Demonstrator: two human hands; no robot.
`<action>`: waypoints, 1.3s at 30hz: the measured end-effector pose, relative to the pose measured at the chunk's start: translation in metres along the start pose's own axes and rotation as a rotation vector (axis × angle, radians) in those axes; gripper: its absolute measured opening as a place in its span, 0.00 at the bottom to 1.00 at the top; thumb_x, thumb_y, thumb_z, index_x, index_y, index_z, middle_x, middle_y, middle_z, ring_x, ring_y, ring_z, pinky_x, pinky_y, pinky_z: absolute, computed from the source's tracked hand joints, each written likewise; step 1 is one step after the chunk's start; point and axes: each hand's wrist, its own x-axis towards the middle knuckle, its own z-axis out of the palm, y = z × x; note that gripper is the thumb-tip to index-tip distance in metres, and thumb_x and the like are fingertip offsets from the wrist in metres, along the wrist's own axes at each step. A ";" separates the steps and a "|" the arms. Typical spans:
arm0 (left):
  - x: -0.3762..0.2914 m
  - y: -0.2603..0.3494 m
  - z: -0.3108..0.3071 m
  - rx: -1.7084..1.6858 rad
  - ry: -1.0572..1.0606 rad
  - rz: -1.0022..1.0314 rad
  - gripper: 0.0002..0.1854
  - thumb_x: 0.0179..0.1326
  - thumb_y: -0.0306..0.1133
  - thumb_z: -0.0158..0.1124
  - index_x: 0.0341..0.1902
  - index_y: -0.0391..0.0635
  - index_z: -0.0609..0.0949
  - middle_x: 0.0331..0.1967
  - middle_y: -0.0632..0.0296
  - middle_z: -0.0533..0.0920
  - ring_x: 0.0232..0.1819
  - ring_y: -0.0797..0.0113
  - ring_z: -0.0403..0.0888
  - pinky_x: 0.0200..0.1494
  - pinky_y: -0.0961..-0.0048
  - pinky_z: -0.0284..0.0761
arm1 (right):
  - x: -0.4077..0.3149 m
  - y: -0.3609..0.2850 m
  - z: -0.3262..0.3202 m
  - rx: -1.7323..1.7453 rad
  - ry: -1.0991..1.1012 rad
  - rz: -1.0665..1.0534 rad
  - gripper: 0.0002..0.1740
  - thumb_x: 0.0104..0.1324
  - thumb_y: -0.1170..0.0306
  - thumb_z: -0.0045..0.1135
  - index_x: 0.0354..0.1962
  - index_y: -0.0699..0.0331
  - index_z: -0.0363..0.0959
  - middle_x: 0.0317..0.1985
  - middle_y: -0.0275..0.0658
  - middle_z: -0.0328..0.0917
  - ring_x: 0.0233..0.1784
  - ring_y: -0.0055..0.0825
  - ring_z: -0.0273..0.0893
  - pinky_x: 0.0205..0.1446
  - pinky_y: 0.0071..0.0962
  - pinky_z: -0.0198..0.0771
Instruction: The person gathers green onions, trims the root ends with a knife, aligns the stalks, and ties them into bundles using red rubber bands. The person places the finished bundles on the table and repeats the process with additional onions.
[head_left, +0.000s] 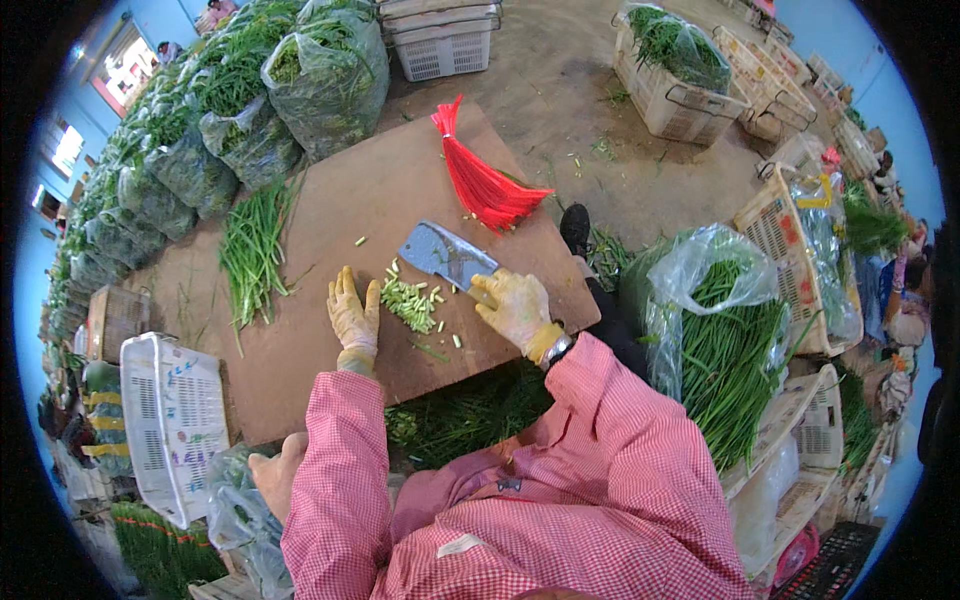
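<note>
My right hand (517, 307), in a yellowed glove, grips a cleaver (446, 255) whose broad blade lies low over the brown board, pointing up and left. A small heap of cut green stem pieces (411, 300) lies between the blade and my left hand (354, 311). That gloved left hand rests on the board (337, 202) with its fingers apart and nothing in it. To its upper left lies a loose bunch of long green stalks (255, 255), likely chives or scallions. A bundle of red ties (484, 176), bound near one end, lies at the board's far right.
Clear bags of greens (326, 82) stand in rows beyond the board. A white crate (176, 427) stands at the left. Beside my right arm is an open bag of long greens (720, 352). Another crate with greens (675, 90) sits on the floor, far right.
</note>
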 end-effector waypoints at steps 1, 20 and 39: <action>0.001 0.011 0.006 -0.028 0.042 0.019 0.34 0.68 0.49 0.66 0.72 0.46 0.73 0.67 0.48 0.77 0.71 0.42 0.70 0.75 0.52 0.62 | -0.001 -0.001 0.000 0.022 -0.060 0.037 0.23 0.54 0.58 0.72 0.48 0.54 0.84 0.38 0.40 0.85 0.43 0.42 0.84 0.45 0.43 0.75; -0.084 0.129 -0.083 -0.435 -0.249 0.373 0.18 0.52 0.29 0.74 0.49 0.50 0.86 0.53 0.60 0.84 0.59 0.53 0.79 0.62 0.56 0.72 | 0.123 0.230 -0.006 0.866 0.019 0.691 0.24 0.72 0.48 0.58 0.50 0.57 0.86 0.49 0.47 0.87 0.55 0.43 0.84 0.60 0.38 0.75; 0.086 0.227 0.082 0.080 -0.429 0.629 0.39 0.69 0.57 0.59 0.78 0.52 0.67 0.77 0.45 0.64 0.80 0.38 0.56 0.80 0.46 0.53 | 0.160 0.174 -0.045 -0.067 -0.339 0.521 0.21 0.56 0.44 0.69 0.38 0.49 0.89 0.41 0.40 0.89 0.51 0.39 0.86 0.55 0.39 0.77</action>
